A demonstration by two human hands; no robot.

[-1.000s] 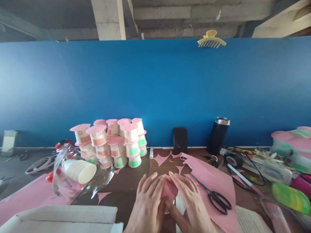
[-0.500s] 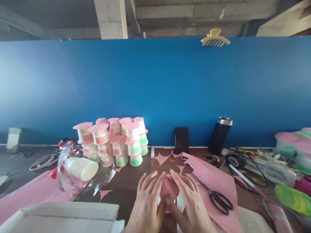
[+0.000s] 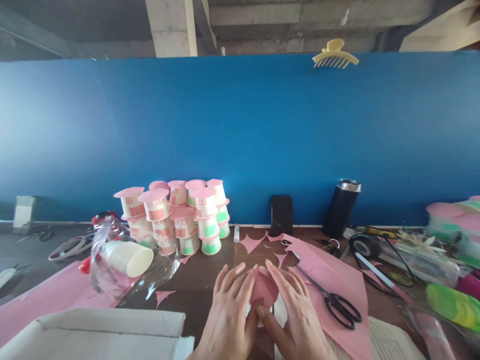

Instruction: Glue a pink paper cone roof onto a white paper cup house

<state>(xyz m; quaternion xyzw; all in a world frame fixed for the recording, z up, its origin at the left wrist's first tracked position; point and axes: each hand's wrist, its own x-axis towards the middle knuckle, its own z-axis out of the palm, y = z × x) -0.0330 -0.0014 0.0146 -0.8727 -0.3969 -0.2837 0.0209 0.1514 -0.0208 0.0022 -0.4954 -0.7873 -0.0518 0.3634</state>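
Note:
Between my two hands is a pink paper disc (image 3: 265,290), mostly covered by my fingers. A bit of white shows beneath it, probably a paper cup, but the hands hide most of it. My left hand (image 3: 234,310) presses on the disc's left side, fingers pointing forward. From the right, my right hand (image 3: 294,312) does the same, and both thumbs meet at the near edge. To the right lies a cut sheet of pink paper (image 3: 337,280) with black-handled scissors (image 3: 342,307) on top.
Stacked paper cups (image 3: 180,220) with pink discs stand at the back left. Nearer are loose white cups (image 3: 131,260) in clear plastic and a white box (image 3: 93,332). A phone (image 3: 281,212) and a black flask (image 3: 342,210) stand by the blue partition (image 3: 247,125). Pink scraps (image 3: 252,243) lie about.
The view has shifted very slightly. Both hands stay pressed around the pink disc, with little visible movement of the fingers.

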